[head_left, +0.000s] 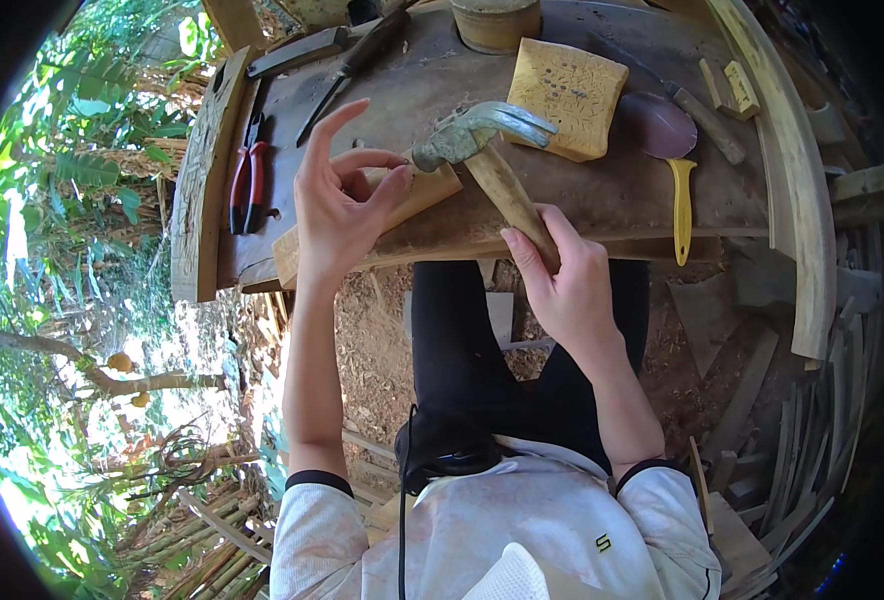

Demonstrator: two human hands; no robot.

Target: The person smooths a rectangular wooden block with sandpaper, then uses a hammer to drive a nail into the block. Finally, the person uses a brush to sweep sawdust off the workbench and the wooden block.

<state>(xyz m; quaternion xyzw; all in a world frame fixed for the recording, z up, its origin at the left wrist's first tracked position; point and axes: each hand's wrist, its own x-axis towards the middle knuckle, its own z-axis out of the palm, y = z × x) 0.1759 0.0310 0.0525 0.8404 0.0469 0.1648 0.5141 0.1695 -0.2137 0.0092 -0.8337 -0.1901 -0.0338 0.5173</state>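
My right hand (pixel 562 265) grips the wooden handle of a claw hammer (pixel 507 195), whose metal head is over a light wooden board (pixel 422 200) lying near the bench's front edge. My left hand (pixel 352 195) is at the left of the hammer head, index finger raised, thumb and another finger closed at the head's face; what they hold there is too small to make out. Part of the board is hidden behind that hand.
On the wooden bench (pixel 662 210) are red-handled pliers (pixel 252 185), long dark tools (pixel 352 70), a yellow block (pixel 562 100), a yellow-handled scraper (pixel 682 210), a knife (pixel 707 125) and a pot (pixel 497 20). Wood strips (pixel 812 390) lie at right; foliage (pixel 82 180) is left.
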